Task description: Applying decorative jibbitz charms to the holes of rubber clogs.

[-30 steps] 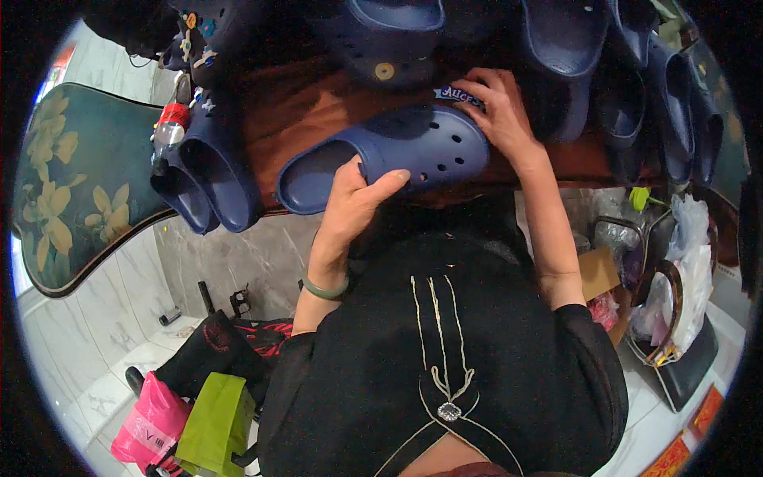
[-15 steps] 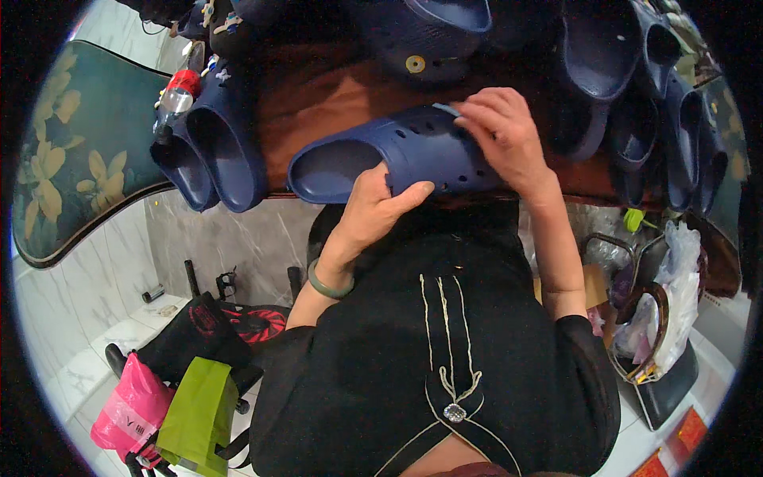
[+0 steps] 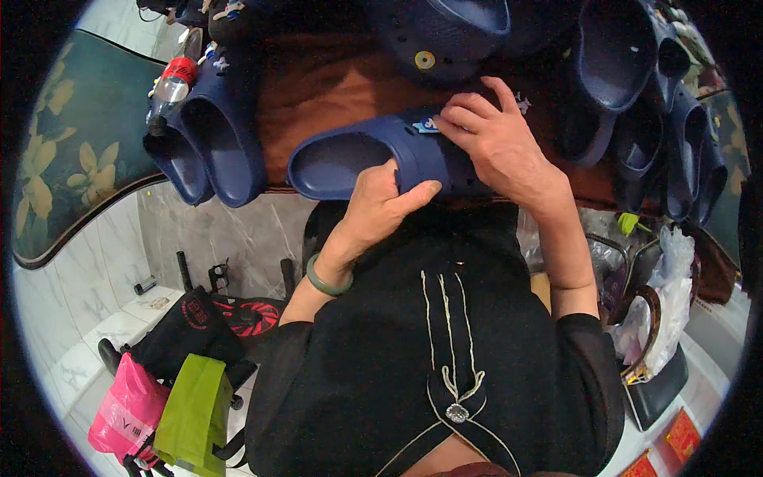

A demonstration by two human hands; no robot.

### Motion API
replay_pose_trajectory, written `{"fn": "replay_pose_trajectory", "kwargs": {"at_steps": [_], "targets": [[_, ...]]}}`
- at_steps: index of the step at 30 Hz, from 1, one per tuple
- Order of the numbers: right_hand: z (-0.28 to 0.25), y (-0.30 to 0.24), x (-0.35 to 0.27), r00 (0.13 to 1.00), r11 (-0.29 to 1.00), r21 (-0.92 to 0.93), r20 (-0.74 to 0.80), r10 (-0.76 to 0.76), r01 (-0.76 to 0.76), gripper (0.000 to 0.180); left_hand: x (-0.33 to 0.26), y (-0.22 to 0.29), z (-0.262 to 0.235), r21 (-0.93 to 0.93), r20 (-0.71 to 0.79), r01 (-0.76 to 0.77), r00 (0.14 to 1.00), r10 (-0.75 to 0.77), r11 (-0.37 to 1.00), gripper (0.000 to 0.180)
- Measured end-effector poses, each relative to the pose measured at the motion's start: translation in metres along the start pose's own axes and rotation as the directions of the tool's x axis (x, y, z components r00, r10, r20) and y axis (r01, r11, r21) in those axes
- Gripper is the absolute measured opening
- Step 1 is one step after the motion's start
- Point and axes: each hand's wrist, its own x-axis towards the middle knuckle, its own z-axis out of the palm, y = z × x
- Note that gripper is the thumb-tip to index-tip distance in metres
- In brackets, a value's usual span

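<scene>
A dark-blue clog [image 3: 342, 167] lies sideways at the table's front edge, its opening toward the left and its toe toward the right. My left hand [image 3: 380, 205] grips its near side, fingers inside the opening and thumb outside on the upper. A light-blue shoe charm [image 3: 426, 126] with white marks sits at the holes on the clog's upper. My right hand [image 3: 509, 147] has its fingertips on the charm's right edge; its thumb is hidden and one finger is raised. A small pale charm [image 3: 522, 103] shows just beyond that hand.
More blue clogs stand at the left [image 3: 225, 143] and right [image 3: 616, 63]. Another clog [image 3: 445, 40], bearing a round yellow-white charm, lies beyond my hands. A red-labelled bottle [image 3: 171, 91] leans among the left clogs. Reddish-brown cloth [image 3: 318, 95] covers the table. Bags [image 3: 191, 421] are at lower left.
The light-blue charm, pinched above the clog's far edge before, now lies against the upper, its face showing. My right hand has come lower and nearer; my left keeps its grip.
</scene>
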Motion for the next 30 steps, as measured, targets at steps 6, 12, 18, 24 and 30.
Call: {"fn": "replay_pose_trajectory", "kwargs": {"at_steps": [6,12,18,24,30], "targets": [[0.001,0.009,0.004,0.984,1.000,-0.003,0.178,-0.017,0.018,0.034,0.015,0.005,-0.005,0.082,0.035,0.038,0.999,-0.041,0.996,0.030],[0.017,0.008,-0.014,0.995,0.971,0.220,0.056,0.082,-0.092,0.048,0.015,0.005,-0.006,0.161,-0.038,0.018,0.999,-0.012,0.987,0.044],[0.039,0.013,-0.048,0.870,0.682,0.692,-0.161,0.465,-0.236,0.035,0.014,0.005,-0.002,-0.083,0.027,0.031,0.999,-0.029,0.996,0.040],[0.058,0.048,-0.064,0.736,0.773,0.337,-0.259,0.625,-0.537,0.045,0.023,0.015,-0.001,-0.207,0.012,0.030,1.000,-0.028,0.978,0.026],[0.077,0.056,-0.072,0.843,0.845,0.128,-0.084,0.531,-0.520,0.039,0.043,0.010,-0.005,-0.280,-0.014,-0.022,1.000,0.018,0.960,0.027]]}}
